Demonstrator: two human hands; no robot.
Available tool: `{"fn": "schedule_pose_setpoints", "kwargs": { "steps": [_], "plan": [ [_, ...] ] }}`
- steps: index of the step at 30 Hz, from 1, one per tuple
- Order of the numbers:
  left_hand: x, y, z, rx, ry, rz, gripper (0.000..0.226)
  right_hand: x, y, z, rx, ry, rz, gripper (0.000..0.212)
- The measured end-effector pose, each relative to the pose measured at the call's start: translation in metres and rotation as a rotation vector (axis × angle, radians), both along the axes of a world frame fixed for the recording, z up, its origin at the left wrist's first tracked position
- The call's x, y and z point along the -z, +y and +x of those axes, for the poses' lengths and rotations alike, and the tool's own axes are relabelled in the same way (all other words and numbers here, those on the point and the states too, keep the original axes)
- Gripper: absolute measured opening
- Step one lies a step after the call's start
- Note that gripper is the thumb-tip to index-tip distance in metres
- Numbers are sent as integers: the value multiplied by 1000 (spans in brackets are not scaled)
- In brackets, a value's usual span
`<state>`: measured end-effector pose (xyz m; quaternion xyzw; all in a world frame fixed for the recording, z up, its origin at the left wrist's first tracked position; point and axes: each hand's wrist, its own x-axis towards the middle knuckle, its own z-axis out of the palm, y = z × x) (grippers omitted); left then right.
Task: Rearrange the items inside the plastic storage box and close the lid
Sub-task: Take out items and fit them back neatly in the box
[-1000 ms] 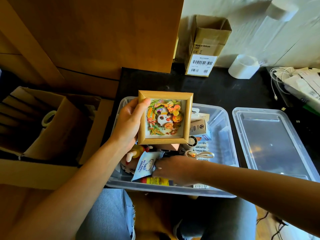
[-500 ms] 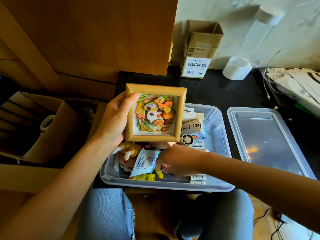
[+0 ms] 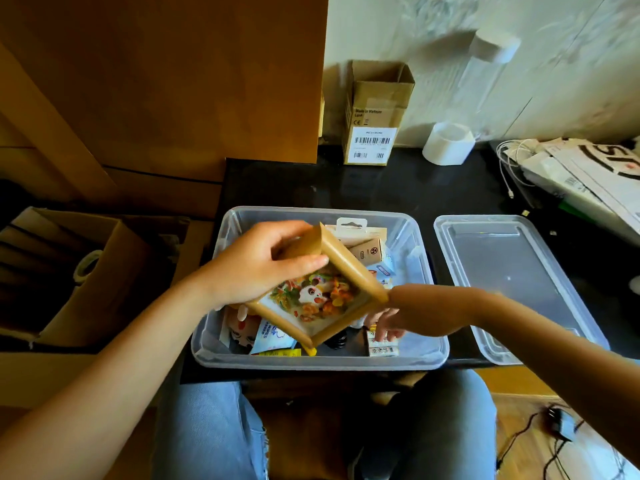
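A clear plastic storage box [image 3: 431, 355] stands open on the black table in front of me, filled with small packets and boxes. My left hand [image 3: 256, 268] grips a wooden picture frame [image 3: 349, 268] with a colourful panda picture, tilted over the middle of the box. My right hand [image 3: 391, 323] reaches down into the box under the frame's right corner; its fingers are blurred and partly hidden among the items. The clear lid [image 3: 512, 282] lies flat to the right of the box.
A small open cardboard box [image 3: 375, 116] and a white tape roll [image 3: 448, 143] stand at the back by the wall. White packaging and cables [image 3: 581, 171] lie at the right. A large cardboard box [image 3: 86, 271] sits on the left. My knees are below the table.
My left hand has turned the frame from upright to tilted and lowered it over the box. My right hand has shifted right inside the box, under the frame.
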<state>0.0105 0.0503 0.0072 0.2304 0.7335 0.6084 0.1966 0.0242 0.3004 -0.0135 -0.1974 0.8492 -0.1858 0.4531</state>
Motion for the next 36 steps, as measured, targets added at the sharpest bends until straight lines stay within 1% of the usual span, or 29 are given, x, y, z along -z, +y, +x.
{"fn": "schedule_pose_setpoints", "kwargs": {
  "steps": [3,6,9,12,15,17,18,21,23,25,27,30,33,36],
  "plan": [
    [-1,11,8,68,104,-147,27,2,1,-3,82,1,-19,28],
    [4,20,15,133,269,-372,19,5,1,-6,159,-2,-32,31],
    [12,33,21,206,410,-585,25,9,-3,-9,164,-10,-5,32],
    [26,48,27,291,444,-715,37,11,-11,-9,146,46,77,31],
    [39,61,33,375,396,-799,39,13,-19,-8,204,51,54,30],
    [44,65,34,405,361,-806,38,14,-25,-10,200,31,84,32],
    [46,64,33,421,319,-791,37,15,-28,-11,163,33,91,35],
    [47,53,32,460,122,-742,34,24,-35,-11,62,-63,146,33],
    [45,36,31,451,109,-820,37,30,-40,-9,28,-142,190,35],
    [42,19,29,449,115,-892,38,34,-41,-9,-57,-173,184,41],
    [40,9,28,481,52,-874,34,37,-40,-10,-114,-191,141,43],
    [41,2,28,510,-27,-793,29,41,-43,-14,-98,-228,127,44],
    [44,-2,30,498,-41,-726,29,42,-53,-13,-75,-252,150,45],
    [46,-5,30,486,-73,-693,32,42,-60,-15,-25,-280,202,56]
  ]
}}
